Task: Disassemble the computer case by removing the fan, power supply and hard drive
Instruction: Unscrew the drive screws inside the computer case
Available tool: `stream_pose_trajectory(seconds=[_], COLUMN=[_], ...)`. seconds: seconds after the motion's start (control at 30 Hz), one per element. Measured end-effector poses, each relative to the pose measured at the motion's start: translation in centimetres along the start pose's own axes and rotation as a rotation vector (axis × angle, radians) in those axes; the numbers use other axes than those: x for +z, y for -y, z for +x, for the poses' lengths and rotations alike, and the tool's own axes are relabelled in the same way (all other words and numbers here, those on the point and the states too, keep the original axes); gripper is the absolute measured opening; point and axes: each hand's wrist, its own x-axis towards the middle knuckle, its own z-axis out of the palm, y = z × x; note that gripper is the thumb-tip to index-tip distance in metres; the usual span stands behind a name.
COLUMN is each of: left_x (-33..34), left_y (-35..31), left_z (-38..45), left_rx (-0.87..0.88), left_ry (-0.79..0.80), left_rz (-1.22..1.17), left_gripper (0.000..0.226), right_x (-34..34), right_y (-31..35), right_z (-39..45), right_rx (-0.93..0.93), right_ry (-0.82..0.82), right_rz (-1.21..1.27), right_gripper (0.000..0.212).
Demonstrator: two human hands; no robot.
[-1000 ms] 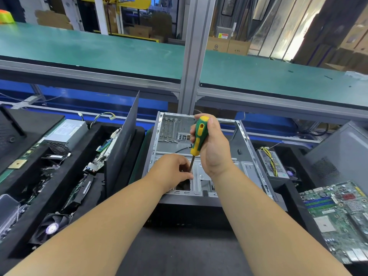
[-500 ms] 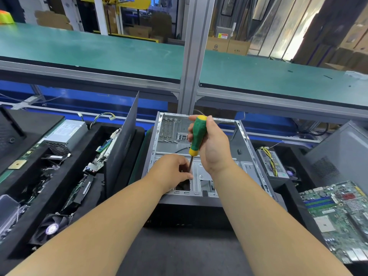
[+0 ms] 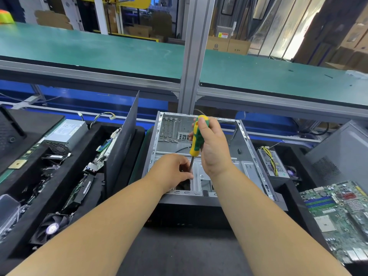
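An open grey computer case (image 3: 246, 150) lies on its side in the middle of the bench, its inside mostly bare metal. My right hand (image 3: 214, 148) grips the green and yellow handle of a screwdriver (image 3: 197, 137), held upright with the shaft pointing down into the drive bay at the case's near end. My left hand (image 3: 172, 170) sits at the bay with its fingers curled around the lower shaft, near the tip. The tip and whatever it touches are hidden by my fingers.
A black side panel (image 3: 121, 148) stands upright left of the case. Left trays hold a power supply (image 3: 65, 134), circuit boards and a fan (image 3: 52, 228). Another power supply (image 3: 273, 164) and a motherboard (image 3: 342, 214) lie to the right. A grey case cover (image 3: 346, 150) stands at the far right.
My right hand has turned the screwdriver handle a little between frames. My left hand stays at the shaft, and the case has not moved.
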Motion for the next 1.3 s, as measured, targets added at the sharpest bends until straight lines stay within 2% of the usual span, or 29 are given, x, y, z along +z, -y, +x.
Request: stream_pose_trajectory(seconds=[0.13,0.37,0.57,0.77,0.93,1.07,1.3], left_x=[0.0,0.0,0.0,-0.1,-0.1,0.0,-0.1], left_y=[0.0,-0.1,-0.1,0.0,-0.1,-0.2,-0.3], left_z=[-0.1,-0.1,-0.1,-0.1,-0.1,-0.1,-0.1], left_rx=[-0.012,-0.015,0.006,0.007,0.003,-0.006,-0.011], left_ry=[0.002,-0.007,-0.001,-0.003,-0.004,-0.004,-0.003], left_rz=[-0.008,0.004,-0.011,-0.017,-0.016,-0.009,-0.009], left_gripper=[0.012,0.014,0.014,0.015,0.016,0.013,0.015], right_x=[-0.2,-0.1,0.0,-0.1,-0.4,-0.6,-0.5], right_y=[0.2,-0.3,-0.9,-1.2,-1.1,-0.9,-1.2], right_z=[0.0,0.1,0.0,0.0,0.1,0.5,0.0], right_rx=[0.004,0.000,0.024,-0.043,0.005,0.024,0.030], right_ry=[-0.001,0.022,-0.012,-0.019,-0.057,-0.090,-0.107], right_rz=[0.018,0.072,0.109,-0.024,-0.020,0.062,0.214], right_gripper=[0.029,0.029,0.042,0.025,0.028,0.039,0.042])
